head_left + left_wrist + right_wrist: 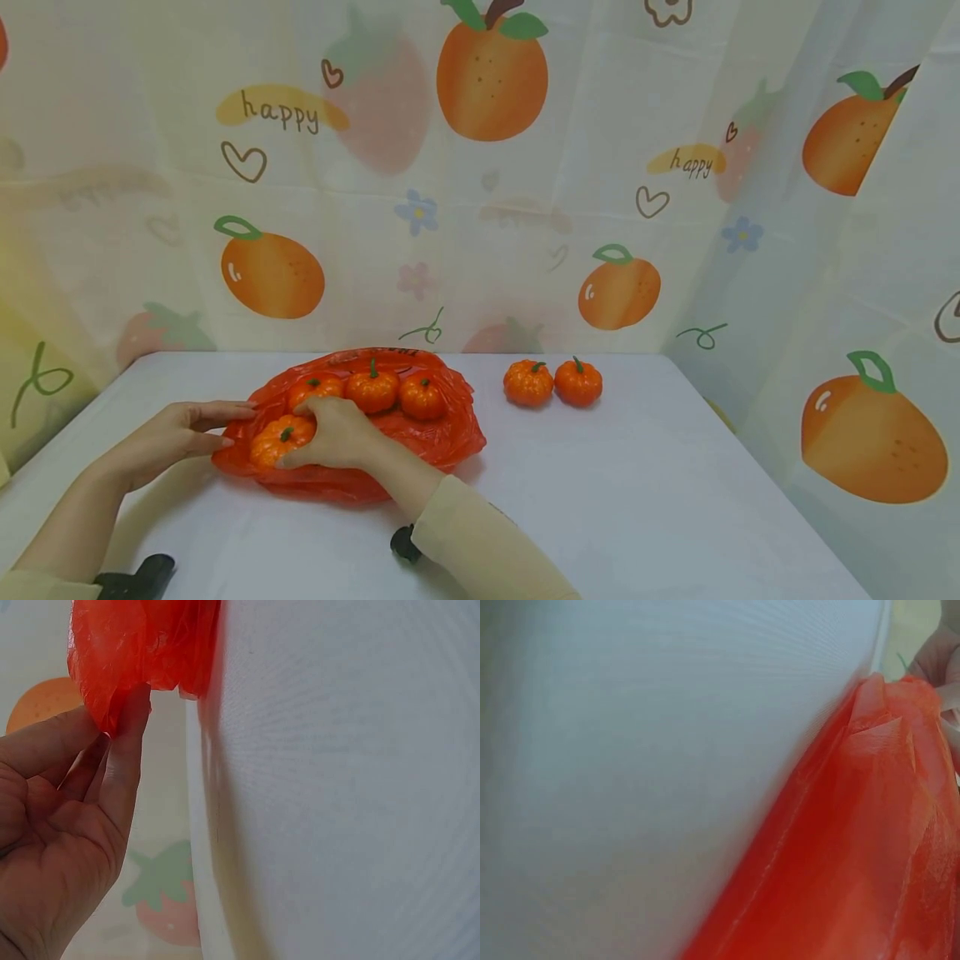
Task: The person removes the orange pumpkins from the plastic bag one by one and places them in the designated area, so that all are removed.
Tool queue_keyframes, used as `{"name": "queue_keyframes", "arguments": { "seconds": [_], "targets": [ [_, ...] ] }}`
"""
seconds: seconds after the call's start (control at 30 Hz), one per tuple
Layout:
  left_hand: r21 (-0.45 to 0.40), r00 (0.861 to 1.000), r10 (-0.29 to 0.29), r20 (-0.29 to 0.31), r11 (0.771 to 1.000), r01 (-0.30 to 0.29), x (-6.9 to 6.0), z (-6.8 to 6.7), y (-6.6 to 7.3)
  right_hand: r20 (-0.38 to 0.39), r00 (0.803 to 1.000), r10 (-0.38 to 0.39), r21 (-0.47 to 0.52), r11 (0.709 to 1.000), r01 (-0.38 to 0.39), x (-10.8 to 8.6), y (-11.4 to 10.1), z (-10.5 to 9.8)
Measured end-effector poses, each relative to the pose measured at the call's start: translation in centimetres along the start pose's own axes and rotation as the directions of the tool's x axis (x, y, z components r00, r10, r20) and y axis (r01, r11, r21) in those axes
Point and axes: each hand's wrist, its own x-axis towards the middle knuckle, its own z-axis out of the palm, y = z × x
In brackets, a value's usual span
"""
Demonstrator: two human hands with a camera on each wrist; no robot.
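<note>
A red plastic bag (442, 446) lies spread with its mouth open on the table, several small orange pumpkins inside. At its left edge, the left hand (168, 435) pinches the plastic between thumb and fingers; the left wrist view shows the bag's corner (116, 667) in that pinch. Inside the bag, the right hand (339, 433) holds the nearest pumpkin (276, 443), fingers and thumb on either side. Behind that hand, another pumpkin (317, 387) is partly covered. Two more pumpkins, a middle one (372, 390) and a right one (422, 396), sit farther back in the bag.
Right of the bag, two pumpkins, one left (528, 383) and one right (578, 382), stand side by side on the white table (637, 500). A fruit-printed curtain (510, 217) hangs behind the table. Black wrist devices, one left (146, 575), one right (405, 544), show near the sleeves.
</note>
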Motion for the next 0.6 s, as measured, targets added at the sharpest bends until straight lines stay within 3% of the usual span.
{"name": "queue_keyframes", "arguments": {
  "seconds": [0.6],
  "targets": [
    [-0.002,1.000,-0.001,-0.005,1.000,0.001,-0.14,0.06,-0.06,-0.058,0.998,-0.027,-0.001,1.000,0.027,-0.35,0.34,-0.89]
  ]
}}
